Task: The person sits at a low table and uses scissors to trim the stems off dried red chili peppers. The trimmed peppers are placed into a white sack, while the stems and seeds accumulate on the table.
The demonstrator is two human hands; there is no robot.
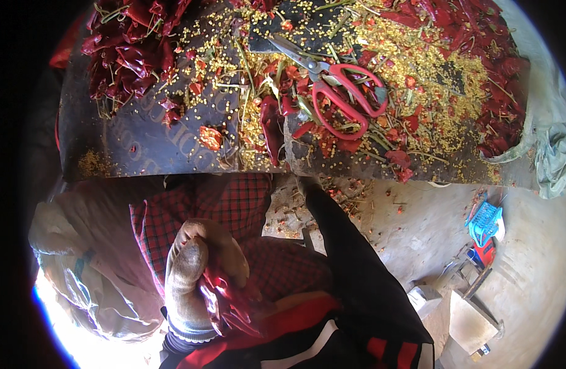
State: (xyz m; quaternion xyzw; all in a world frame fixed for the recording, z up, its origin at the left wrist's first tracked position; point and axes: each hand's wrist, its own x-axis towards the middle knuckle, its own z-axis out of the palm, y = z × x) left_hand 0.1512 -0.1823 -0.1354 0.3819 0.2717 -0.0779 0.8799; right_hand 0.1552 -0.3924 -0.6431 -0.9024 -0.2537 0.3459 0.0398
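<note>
My left hand (188, 263), in a light knitted work glove, is closed around a bunch of dried red chili peppers (227, 300). It is over my lap, below the near edge of the dark work surface (163, 143). The glove hides part of the bunch. My right hand is out of view. Scissors with red handles (343, 99) lie on the work surface, blades parted and pointing to the upper left. Under and around them are yellow chili seeds (430, 110), cut stems and red pepper pieces. A single whole dried chili (270, 129) lies left of the handles.
Heaped dried chilies (131, 55) occupy the surface's far left. More chilies (499, 97) pile at the right beside a pale plastic sack (555, 157). Red plaid cloth (232, 198) covers my lap. A blue plastic item (485, 221) and a block (472, 318) are at lower right.
</note>
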